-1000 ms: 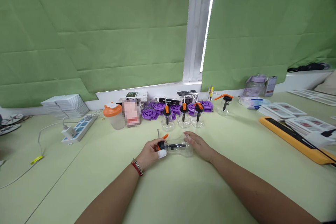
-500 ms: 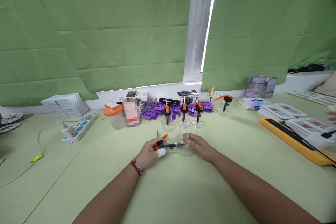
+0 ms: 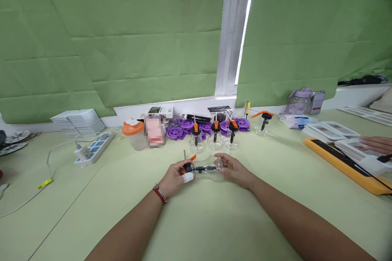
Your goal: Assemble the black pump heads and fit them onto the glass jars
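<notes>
A clear plastic cup device (image 3: 207,170) with a black stem and an orange lever lies sideways on the green table, held between both hands. My left hand (image 3: 175,177), with a white bandage on one finger and a red bracelet at the wrist, grips the black and orange lever end. My right hand (image 3: 234,168) wraps the clear bulb end. Just beyond them, three similar clear cups (image 3: 214,138) with orange levers stand upright in a row.
Purple plastic discs (image 3: 179,131) and small boxes line the window sill edge, with a fourth cup (image 3: 263,123) to the right. An orange-lidded container (image 3: 132,132), a power strip (image 3: 91,148) and stacked white cards (image 3: 78,121) lie left. Another person's hand (image 3: 379,144) rests on packets beside an orange tray (image 3: 343,162).
My hands hold the cup in nearly the same place. Another person's hand has come in from the right edge over the packets. The view has shifted slightly.
</notes>
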A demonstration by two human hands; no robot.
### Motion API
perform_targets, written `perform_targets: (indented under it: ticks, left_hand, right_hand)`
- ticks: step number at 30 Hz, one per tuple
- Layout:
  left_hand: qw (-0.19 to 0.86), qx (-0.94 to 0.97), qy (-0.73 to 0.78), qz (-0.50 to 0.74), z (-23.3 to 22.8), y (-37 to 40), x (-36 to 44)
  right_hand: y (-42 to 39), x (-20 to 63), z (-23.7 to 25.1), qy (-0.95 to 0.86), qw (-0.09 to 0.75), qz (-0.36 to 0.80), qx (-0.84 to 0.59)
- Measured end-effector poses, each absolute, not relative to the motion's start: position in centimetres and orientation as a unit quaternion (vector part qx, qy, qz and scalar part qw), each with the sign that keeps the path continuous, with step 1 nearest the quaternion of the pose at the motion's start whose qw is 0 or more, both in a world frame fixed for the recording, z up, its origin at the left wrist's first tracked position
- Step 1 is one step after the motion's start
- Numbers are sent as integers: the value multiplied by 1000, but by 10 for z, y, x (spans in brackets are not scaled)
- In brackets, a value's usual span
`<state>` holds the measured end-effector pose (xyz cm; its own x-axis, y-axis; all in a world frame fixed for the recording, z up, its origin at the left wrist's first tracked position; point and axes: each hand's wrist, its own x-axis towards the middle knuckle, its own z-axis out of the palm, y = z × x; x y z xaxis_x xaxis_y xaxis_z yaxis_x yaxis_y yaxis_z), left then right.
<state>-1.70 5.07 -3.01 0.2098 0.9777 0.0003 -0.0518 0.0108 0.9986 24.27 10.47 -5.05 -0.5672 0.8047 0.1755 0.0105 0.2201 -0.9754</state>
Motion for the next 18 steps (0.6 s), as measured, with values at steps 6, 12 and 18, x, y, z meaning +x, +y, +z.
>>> perform_targets:
  ticks: [6, 12, 18]
  left_hand:
    - [552, 548, 440, 449, -28, 49, -16]
    - [553, 528, 422, 487, -27, 53, -21]
    - [560, 532, 423, 474, -26, 51, -20]
  right_hand:
    - [107, 239, -50, -698, 355, 508, -358]
    - [102, 245, -49, -685, 361, 575, -262]
    - [102, 237, -51, -644, 372, 608, -277]
